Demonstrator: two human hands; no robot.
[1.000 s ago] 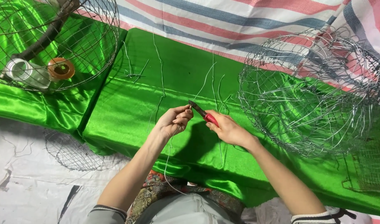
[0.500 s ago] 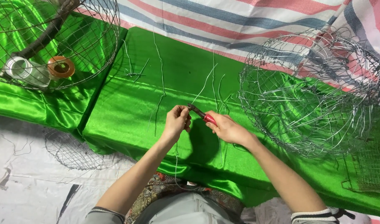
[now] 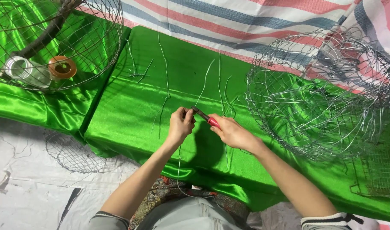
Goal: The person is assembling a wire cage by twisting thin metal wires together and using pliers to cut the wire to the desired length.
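- Green cloth (image 3: pixel 131 106) covers the big table. All the work sits on it. A striped cloth (image 3: pixel 229 21) lies behind it.
- Big wire basket (image 3: pixel 322 93) sits on the right side of the cloth, near the R arm but not touching the hand. A round wire cage (image 3: pixel 54 42) is far left w/ a jar (image 3: pixel 22 72) and an orange lid (image 3: pixel 62 67) inside. A small mesh piece (image 3: pixel 71 153) lies on the floor, lower left.
- Loose wires (image 3: pixel 165 81) lie on the cloth behind the hands, mostly running away from the person.
- L hand (image 3: pixel 181 124) is mid cloth, curled tight, fingers pinched on a thin wire (image 3: pixel 178 166). Can't see the exact grip spot; the fingers hide it.
- R hand (image 3: pixel 231 133) is closed round the red handles of the pliers (image 3: pixel 202 116).
- Pliers: long axis runs slanted, handles at lower right in the R hand, dark tip pointing up-left at the L fingers. Tip is touching or just beside the L fingertips. Can't tell if the tip is biting the wire.
- Wire: long axis runs near straight up and down in the view. It hangs from the L hand down past the cloth edge to the lap, w/ a small curve at the bottom.
- To do this well, I think: keep the wire pulled tight w/ the L hand, bite it close to the fingers but keep skin clear of the tip, squeeze slow & steady, and keep the long end from springing up.
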